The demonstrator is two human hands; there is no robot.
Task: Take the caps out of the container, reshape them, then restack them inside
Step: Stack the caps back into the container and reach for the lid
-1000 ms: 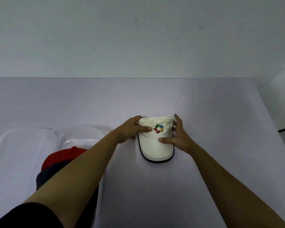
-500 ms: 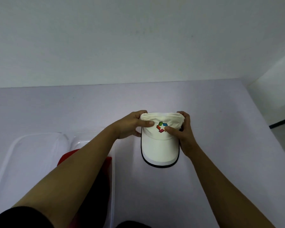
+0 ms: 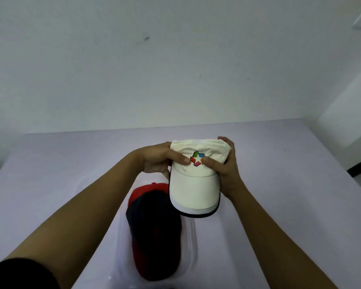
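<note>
Cap (image 3: 194, 184), white with a black-edged brim, is held between both hands just above the tabletop (image 3: 279, 163), the brim turned toward the wearer of the camera and the crown turned away. A multicoloured logo (image 3: 197, 159) is shown on the front panel. The crown's left side is wrapped by the left hand (image 3: 154, 161), whose thumb is laid across the panel up to the logo's edge. The right side is wrapped by the right hand (image 3: 227, 170), whose thumb is pressed to the logo's other edge while its fingers are curled over the crown's far corner. Each grip is thus clamped on the cap, and the crown's top is seen flattened and creased between them.

The brim's left half is seen overlapping a clear container (image 3: 193, 243), whose walls are only faintly made out. Inside it a dark cap (image 3: 154, 226) is stacked on a red cap (image 3: 152, 187), the red crown left showing at the far end. Whether the white brim is touching the stack cannot be told.

A dark sleeve (image 3: 19, 274) is seen on the left arm at the lower left corner. The pale lilac tabletop is backed by a plain white wall (image 3: 175, 69).
</note>
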